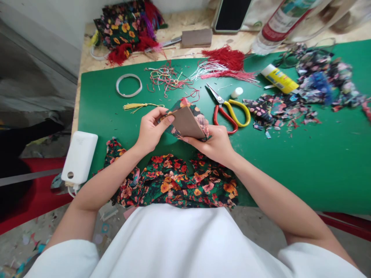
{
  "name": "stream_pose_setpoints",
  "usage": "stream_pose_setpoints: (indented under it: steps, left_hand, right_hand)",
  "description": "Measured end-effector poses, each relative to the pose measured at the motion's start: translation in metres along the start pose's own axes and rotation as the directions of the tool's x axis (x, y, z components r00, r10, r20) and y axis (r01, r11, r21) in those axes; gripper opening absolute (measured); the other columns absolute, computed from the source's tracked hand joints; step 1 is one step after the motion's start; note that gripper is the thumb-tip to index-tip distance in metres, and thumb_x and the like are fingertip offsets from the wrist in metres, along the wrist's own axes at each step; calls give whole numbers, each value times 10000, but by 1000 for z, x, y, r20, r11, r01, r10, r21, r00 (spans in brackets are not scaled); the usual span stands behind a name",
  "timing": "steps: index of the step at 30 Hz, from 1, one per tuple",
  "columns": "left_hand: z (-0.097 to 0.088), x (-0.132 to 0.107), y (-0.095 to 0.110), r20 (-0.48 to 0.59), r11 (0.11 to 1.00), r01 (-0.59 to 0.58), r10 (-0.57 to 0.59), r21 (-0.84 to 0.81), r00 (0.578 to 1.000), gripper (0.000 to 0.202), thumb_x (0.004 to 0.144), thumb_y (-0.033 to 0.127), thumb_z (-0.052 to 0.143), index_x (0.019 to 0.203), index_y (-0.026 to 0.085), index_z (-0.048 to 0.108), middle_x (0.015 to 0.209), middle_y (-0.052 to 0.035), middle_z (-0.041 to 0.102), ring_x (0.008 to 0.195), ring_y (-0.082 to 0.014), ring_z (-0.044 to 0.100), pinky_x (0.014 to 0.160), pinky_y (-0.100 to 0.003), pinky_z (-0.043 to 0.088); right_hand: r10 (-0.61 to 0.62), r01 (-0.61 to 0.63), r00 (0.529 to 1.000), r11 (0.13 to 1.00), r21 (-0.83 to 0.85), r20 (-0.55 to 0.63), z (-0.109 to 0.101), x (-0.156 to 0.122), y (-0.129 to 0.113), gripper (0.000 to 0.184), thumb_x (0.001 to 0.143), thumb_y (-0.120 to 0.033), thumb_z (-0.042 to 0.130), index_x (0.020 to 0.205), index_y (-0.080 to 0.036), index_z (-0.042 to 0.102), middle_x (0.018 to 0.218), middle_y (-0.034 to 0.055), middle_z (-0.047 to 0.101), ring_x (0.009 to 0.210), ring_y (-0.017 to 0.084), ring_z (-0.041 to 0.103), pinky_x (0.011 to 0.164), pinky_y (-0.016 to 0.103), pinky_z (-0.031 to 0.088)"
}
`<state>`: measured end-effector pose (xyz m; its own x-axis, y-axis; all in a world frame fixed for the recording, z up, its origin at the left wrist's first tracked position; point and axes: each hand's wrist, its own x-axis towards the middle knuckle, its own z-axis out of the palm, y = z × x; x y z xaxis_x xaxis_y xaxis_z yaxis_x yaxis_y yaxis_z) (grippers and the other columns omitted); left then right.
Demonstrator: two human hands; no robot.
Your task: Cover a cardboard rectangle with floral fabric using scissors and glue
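Both my hands hold a brown cardboard piece [187, 122] wrapped at its edges in dark floral fabric [199, 116], just above the green mat [290, 154]. My left hand [150, 129] pinches its left corner, the thumb pressing the folded fabric. Gripping it from below on the right is my right hand [216, 144]. A larger piece of the same floral fabric [174, 183] lies under my wrists at the mat's near edge.
Scissors with red and yellow handles [230, 112] lie just right of my hands. A glue stick [279, 79], fabric scraps [304, 88], red tassels [226, 58], loose threads [166, 77], a yellow tassel [137, 106] and a white ring [129, 85] lie farther back. A white power bank [79, 156] sits left.
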<state>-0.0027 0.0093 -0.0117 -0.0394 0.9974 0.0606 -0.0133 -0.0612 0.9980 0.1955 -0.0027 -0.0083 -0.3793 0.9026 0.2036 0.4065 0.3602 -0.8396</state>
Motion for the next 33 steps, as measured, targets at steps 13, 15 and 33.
stream_pose_setpoints:
  steps: [13,15,33]
  left_hand:
    - [2,2,2,-81,997,49,-53,-57,995,426,634,572,810,786,208,650,754,28,620,663,-86,521,621,-195,444]
    - [2,3,1,-69,996,42,-47,-81,996,402,646,557,811,794,209,673,777,27,642,691,-85,546,652,-193,460]
    - [0,4,7,17,963,170,-170,-211,985,383,603,488,864,734,181,675,697,46,614,631,-57,492,633,-161,426]
  right_hand:
    - [20,-20,1000,999,27,5,-4,4,-1,375,895,-400,520,610,-157,531,543,-28,426,524,75,338,503,221,288]
    - [35,-35,999,998,54,8,-4,4,0,359,885,-385,530,609,-156,534,546,-31,418,526,73,331,500,219,281]
    - [-15,17,1000,995,100,-21,-2,3,-1,349,875,-335,562,582,-159,492,529,-46,376,498,58,290,492,224,250]
